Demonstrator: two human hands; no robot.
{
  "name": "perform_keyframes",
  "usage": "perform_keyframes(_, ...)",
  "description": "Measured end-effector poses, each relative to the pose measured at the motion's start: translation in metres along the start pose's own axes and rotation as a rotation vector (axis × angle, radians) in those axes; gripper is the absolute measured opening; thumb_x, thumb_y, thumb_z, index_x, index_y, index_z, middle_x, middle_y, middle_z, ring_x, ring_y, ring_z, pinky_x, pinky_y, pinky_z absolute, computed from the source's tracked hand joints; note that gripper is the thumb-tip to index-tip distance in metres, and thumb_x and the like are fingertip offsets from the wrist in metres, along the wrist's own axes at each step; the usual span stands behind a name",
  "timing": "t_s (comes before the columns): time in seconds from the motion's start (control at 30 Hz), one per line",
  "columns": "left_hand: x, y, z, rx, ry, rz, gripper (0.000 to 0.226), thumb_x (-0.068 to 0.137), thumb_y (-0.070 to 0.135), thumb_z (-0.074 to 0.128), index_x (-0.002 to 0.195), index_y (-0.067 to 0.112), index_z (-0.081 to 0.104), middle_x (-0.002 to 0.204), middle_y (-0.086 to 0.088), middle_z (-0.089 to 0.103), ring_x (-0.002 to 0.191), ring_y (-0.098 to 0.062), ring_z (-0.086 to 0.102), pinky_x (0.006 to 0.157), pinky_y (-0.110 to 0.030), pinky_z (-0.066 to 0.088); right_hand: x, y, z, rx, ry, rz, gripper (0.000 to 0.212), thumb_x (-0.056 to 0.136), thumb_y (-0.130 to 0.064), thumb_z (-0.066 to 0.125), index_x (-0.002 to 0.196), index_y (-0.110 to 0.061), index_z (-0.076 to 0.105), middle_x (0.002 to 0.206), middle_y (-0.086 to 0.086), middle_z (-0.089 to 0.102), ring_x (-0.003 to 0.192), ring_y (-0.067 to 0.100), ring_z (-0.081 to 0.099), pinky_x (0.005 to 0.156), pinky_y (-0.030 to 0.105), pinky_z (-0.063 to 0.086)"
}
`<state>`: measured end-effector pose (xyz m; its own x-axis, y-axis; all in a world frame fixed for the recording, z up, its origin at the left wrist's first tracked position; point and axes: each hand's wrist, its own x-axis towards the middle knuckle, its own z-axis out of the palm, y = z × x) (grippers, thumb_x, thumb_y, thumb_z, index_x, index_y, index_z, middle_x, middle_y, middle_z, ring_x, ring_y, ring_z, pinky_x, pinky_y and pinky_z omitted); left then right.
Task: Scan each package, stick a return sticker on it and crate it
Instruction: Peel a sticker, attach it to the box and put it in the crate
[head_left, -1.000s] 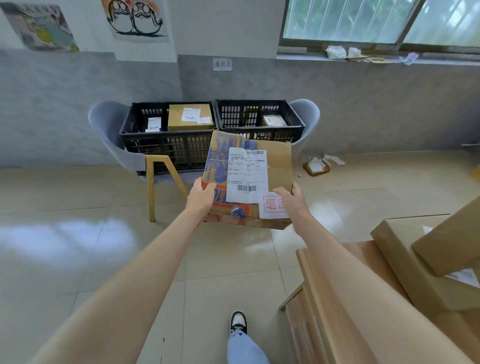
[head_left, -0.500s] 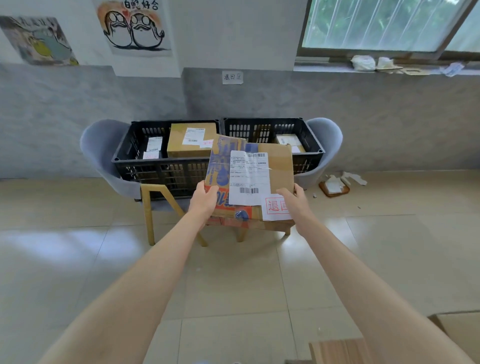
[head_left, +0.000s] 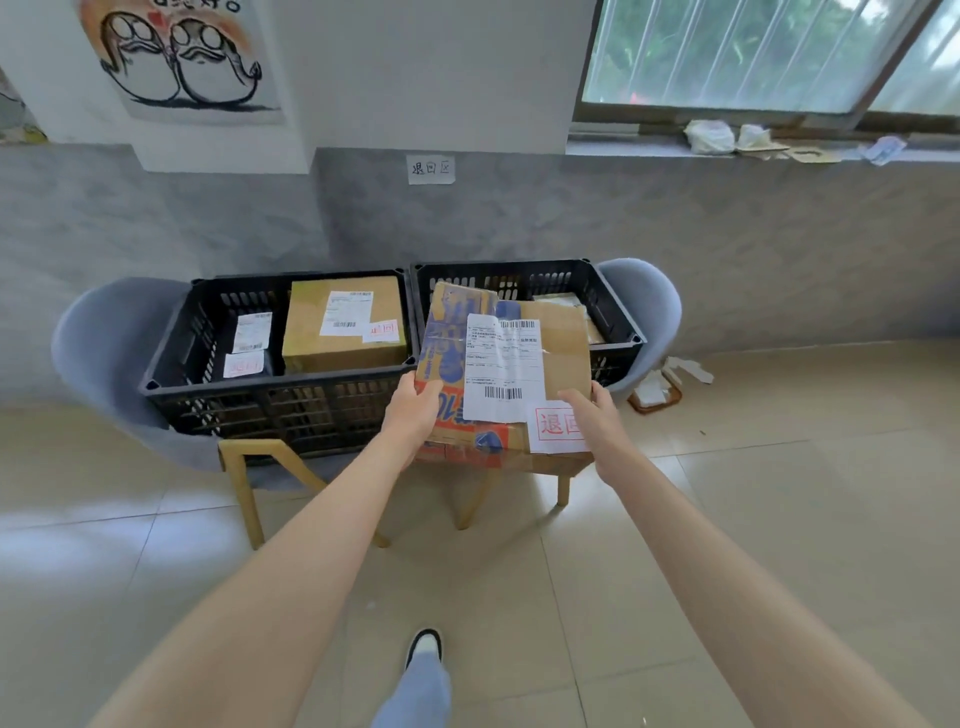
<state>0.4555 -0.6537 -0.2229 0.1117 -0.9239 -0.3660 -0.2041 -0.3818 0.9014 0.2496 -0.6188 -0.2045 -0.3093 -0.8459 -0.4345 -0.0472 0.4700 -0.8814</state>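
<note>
Person's stepped closer, box (head_left: 563, 338) now up at the R crate (head_left: 519, 266) near rim, 12 o'clock, L hand (head_left: 410, 415) & R hand (head_left: 597, 431) gripping its near corners, sticker (head_left: 556, 426) on, so drop-in's next, I reckon.

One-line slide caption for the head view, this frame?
Left hand and right hand hold a return-stickered package before the left crate and right crate, on grey chairs.

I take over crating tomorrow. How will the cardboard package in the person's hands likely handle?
Probably stiff: the package lies flat though held only at its near corners by the left hand and right hand. Likely light for its size, carried on outstretched arms. The glossy label may be slick; bare cardboard should give better grip.
</note>
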Motion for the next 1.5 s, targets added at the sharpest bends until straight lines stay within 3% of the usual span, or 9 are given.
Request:
perform_keyframes(0.27, 0.097, 0.050, -0.002, 0.012, -0.091, 0.035, 0.033, 0.100, 0.036, 0.040, 0.126, 0.016, 0.041, 0.107, -0.006, 0.062, 0.087, -0.019, 0.063, 0.065, -0.029, 0.050, 0.076, -0.057, 0.025, 0.020, 0.076, -0.025, 0.033, 0.093, -0.025, 0.052, 0.125, -0.020, 0.048, 0.088, -0.001, 0.065, 0.073, 0.011, 0.062, 0.060, 0.023, 0.046)
perform_keyframes(0.4, 0.132, 0.065, 0.004, 0.030, -0.118, 0.021, 0.033, 0.099, 0.037, 0.041, 0.125, 0.017, 0.042, 0.108, -0.007, 0.063, 0.091, -0.020, 0.064, 0.076, -0.034, 0.053, 0.105, -0.071, 0.029, 0.051, 0.104, -0.028, 0.024, 0.093, -0.022, 0.051, 0.117, -0.021, 0.051, 0.087, -0.001, 0.064, 0.074, 0.011, 0.062, 0.059, 0.022, 0.046)
perform_keyframes(0.6, 0.171, 0.079, 0.026, 0.088, -0.147, -0.004, 0.024, 0.097, 0.040, 0.041, 0.115, 0.025, 0.038, 0.115, -0.007, 0.061, 0.100, -0.024, 0.063, 0.092, -0.044, 0.051, 0.148, -0.077, 0.022, 0.044, 0.152, 0.004, 0.036, 0.093, -0.023, 0.048, 0.129, -0.018, 0.049, 0.090, -0.001, 0.063, 0.075, 0.010, 0.061, 0.057, 0.021, 0.042)
perform_keyframes(0.73, 0.191, 0.090, 0.044, 0.070, -0.156, -0.016, 0.020, 0.099, 0.036, 0.042, 0.113, 0.023, 0.037, 0.106, -0.005, 0.063, 0.088, -0.020, 0.064, 0.077, -0.034, 0.051, 0.178, -0.081, 0.014, 0.042, 0.161, 0.023, 0.049, 0.095, -0.024, 0.048, 0.142, -0.021, 0.035, 0.094, -0.002, 0.060, 0.076, 0.008, 0.058, 0.058, 0.022, 0.041)
perform_keyframes(0.83, 0.211, 0.097, 0.060, 0.063, -0.155, -0.032, 0.023, 0.099, 0.035, 0.042, 0.116, 0.020, 0.038, 0.104, -0.005, 0.063, 0.084, -0.019, 0.063, 0.077, -0.034, 0.051, 0.209, -0.085, 0.007, 0.028, 0.141, 0.020, 0.050, 0.094, -0.023, 0.049, 0.141, -0.019, 0.035, 0.102, 0.002, 0.061, 0.083, 0.012, 0.060, 0.062, 0.023, 0.044)
perform_keyframes(0.97, 0.242, 0.106, 0.087, 0.080, -0.110, -0.072, 0.027, 0.098, 0.036, 0.043, 0.119, 0.019, 0.039, 0.108, -0.007, 0.063, 0.094, -0.024, 0.064, 0.083, -0.037, 0.051, 0.255, -0.094, -0.006, -0.004, 0.097, 0.015, 0.049, 0.095, -0.024, 0.049, 0.142, -0.019, 0.033, 0.110, 0.000, 0.056, 0.098, 0.016, 0.057, 0.066, 0.025, 0.042)
perform_keyframes(1.1, 0.271, 0.119, 0.125, 0.067, -0.079, -0.115, 0.022, 0.098, 0.036, 0.045, 0.113, 0.020, 0.040, 0.096, -0.002, 0.063, 0.077, -0.016, 0.063, 0.069, -0.031, 0.051, 0.311, -0.103, -0.030, -0.057, 0.042, 0.030, 0.046, 0.095, -0.027, 0.048, 0.139, -0.019, 0.037, 0.124, 0.001, 0.057, 0.108, 0.019, 0.055, 0.068, 0.025, 0.041)
perform_keyframes(1.23, 0.295, 0.129, 0.167, 0.032, -0.042, -0.148, 0.020, 0.099, 0.032, 0.045, 0.112, 0.018, 0.039, 0.098, -0.003, 0.060, 0.071, -0.010, 0.059, 0.057, -0.022, 0.045, 0.363, -0.109, -0.058, -0.103, -0.006, 0.071, 0.049, 0.095, -0.028, 0.049, 0.142, -0.019, 0.035, 0.130, 0.005, 0.054, 0.115, 0.023, 0.054, 0.087, 0.036, 0.044)
perform_keyframes(1.5, 0.346, 0.118, 0.229, -0.043, 0.000, -0.283, 0.023, 0.099, 0.035, 0.045, 0.114, 0.019, 0.040, 0.095, -0.002, 0.064, 0.075, -0.011, 0.064, 0.064, -0.026, 0.052, 0.455, -0.105, -0.086, -0.162, -0.086, 0.119, 0.046, 0.096, -0.026, 0.049, 0.139, -0.016, 0.039, 0.129, 0.005, 0.055, 0.108, 0.021, 0.056, 0.079, 0.031, 0.043)
